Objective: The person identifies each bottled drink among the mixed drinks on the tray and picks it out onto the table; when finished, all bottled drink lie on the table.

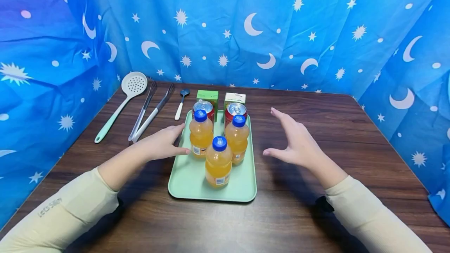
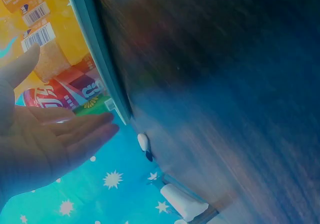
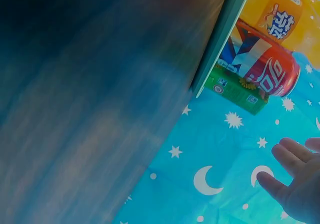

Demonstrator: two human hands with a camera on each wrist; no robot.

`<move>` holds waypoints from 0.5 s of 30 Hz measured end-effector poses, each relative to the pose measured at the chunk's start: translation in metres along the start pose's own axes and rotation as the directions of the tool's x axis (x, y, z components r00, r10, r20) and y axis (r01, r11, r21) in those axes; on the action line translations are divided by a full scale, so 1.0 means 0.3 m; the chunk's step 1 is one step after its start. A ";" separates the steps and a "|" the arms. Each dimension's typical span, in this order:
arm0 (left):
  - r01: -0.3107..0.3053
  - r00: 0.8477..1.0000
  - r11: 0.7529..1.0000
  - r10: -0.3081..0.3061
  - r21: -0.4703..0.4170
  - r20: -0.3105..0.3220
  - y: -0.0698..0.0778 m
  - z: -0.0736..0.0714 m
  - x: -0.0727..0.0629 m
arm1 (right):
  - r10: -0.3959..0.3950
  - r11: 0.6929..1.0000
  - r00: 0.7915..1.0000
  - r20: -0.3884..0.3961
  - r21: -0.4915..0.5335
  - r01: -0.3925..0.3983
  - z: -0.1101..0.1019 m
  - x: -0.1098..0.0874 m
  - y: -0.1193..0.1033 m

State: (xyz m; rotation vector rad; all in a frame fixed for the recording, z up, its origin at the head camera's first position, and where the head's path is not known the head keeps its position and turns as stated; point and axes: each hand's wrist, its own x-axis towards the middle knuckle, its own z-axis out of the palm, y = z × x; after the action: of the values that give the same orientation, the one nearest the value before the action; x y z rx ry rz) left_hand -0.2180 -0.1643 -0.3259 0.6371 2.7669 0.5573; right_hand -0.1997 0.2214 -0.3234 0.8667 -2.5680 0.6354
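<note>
A light green tray (image 1: 186, 184) lies on the table, carrying three orange drink bottles with blue caps; the front bottle (image 1: 218, 165) stands nearest me. Behind them are two red soda cans, the right can (image 1: 236, 109) and left can (image 1: 204, 106), with a green carton (image 1: 207, 96) and a white-topped carton (image 1: 234, 97) at the back. My left hand (image 1: 163, 142) is at the tray's left edge, fingers extended and thumb toward the left bottle (image 1: 201, 136). To the right of the tray, apart from it, my right hand (image 1: 297, 139) holds nothing, thumb and fingers spread.
On the table's left side lie a slotted skimmer (image 1: 134, 85), metal tongs (image 1: 154, 113) with pale handles and a small spoon (image 1: 179, 111). A blue curtain (image 1: 211, 30) with moons and stars surrounds the dark wooden table (image 1: 334, 128).
</note>
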 end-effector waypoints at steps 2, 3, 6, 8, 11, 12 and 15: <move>0.008 1.000 1.000 -0.008 -0.029 0.006 0.002 0.002 0.005 | 0.011 0.999 1.000 -0.001 0.052 -0.010 0.003 -0.001 -0.004; 0.015 1.000 0.999 -0.015 -0.040 0.009 0.002 0.002 0.007 | 0.014 0.997 1.000 -0.003 0.077 -0.013 0.004 -0.002 -0.006; 0.025 1.000 0.997 -0.024 -0.076 0.019 0.005 0.007 0.012 | 0.016 0.992 1.000 -0.010 0.129 -0.015 0.009 -0.005 -0.011; 0.035 0.999 0.995 -0.033 -0.093 0.025 0.006 0.011 0.014 | 0.014 0.988 1.000 -0.014 0.156 -0.012 0.012 -0.007 -0.016; 0.047 0.999 0.993 -0.044 -0.105 0.028 0.007 0.017 0.016 | 0.022 0.984 1.000 -0.013 0.178 -0.019 0.018 -0.009 -0.025; 0.054 0.998 0.993 -0.051 -0.107 0.027 0.008 0.018 0.016 | 0.026 0.983 1.000 -0.011 0.184 -0.024 0.019 -0.008 -0.028; 0.066 0.998 0.992 -0.064 -0.106 0.023 0.008 0.020 0.018 | 0.037 0.980 0.999 0.000 0.194 -0.037 0.025 -0.004 -0.035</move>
State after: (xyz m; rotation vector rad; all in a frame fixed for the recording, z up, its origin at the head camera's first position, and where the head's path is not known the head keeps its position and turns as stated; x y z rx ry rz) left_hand -0.2198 -0.1579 -0.3312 0.5239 2.7077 0.6757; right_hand -0.1934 0.2106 -0.3270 0.8783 -2.5554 0.9095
